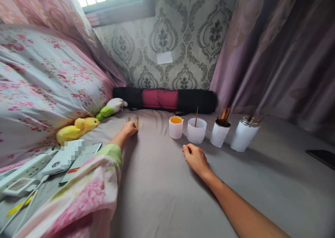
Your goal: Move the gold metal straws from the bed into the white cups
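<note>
White-walled round containers (196,135), four counted, stand in a row on the smooth grey sheet (157,196): the leftmost is orange inside, the second holds one thin stick (196,117), the third and fourth hold several, count unclear. Left hand (129,128) is closed on a few slender brown sticks (137,122), number unclear, left of the containers; right hand (195,158) curls loosely before the second container, whether pinching anything cannot be told.
</note>
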Tool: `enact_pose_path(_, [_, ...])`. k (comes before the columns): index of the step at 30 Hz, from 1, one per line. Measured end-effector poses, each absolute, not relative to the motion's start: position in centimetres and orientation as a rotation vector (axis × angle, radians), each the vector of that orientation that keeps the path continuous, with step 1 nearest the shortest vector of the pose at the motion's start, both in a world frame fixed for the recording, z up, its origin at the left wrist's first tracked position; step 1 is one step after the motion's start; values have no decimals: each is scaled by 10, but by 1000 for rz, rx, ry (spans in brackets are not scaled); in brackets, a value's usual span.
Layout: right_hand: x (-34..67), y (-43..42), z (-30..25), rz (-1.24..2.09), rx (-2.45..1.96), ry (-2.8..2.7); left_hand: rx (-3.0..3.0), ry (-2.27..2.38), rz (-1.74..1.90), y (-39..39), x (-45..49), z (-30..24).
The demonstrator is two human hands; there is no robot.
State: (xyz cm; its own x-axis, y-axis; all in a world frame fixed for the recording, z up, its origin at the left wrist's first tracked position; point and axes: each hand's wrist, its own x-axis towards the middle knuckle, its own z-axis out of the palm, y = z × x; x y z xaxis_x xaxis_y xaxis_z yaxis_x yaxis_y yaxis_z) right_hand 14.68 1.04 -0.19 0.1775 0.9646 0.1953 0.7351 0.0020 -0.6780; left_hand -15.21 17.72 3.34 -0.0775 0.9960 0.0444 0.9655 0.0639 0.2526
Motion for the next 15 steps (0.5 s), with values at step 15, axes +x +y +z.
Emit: enact_pose_path(15, [147, 9, -1, 416, -1799, -1625, 1721, 2178, 580, 175, -147, 36])
